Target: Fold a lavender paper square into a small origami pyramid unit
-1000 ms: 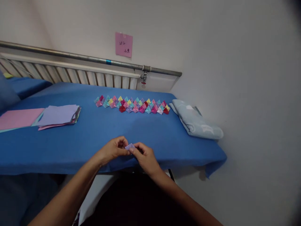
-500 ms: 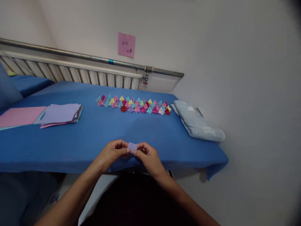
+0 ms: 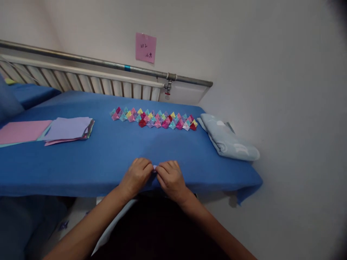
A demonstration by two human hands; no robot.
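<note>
A small folded piece of lilac paper [image 3: 154,168] is pinched between my two hands above the front part of the blue-covered table [image 3: 114,151]. My left hand [image 3: 138,174] grips its left side with curled fingers, and my right hand [image 3: 170,178] grips the right side. Most of the paper is hidden behind the fingers; just a sliver shows between them. Beyond my hands lie rows of small folded paper pieces [image 3: 157,119] in pink, teal, yellow, red and lilac.
At the left lie a stack of lilac and coloured paper sheets [image 3: 67,128] and pink sheets [image 3: 24,131]. A folded pale blue cloth [image 3: 227,139] sits at the right end by the wall. A radiator [image 3: 94,85] and a metal pipe [image 3: 89,62] run behind the table.
My fingers have curled over the lilac paper, and both hands have turned with knuckles up. The small square showed fully before; now only a sliver does.
</note>
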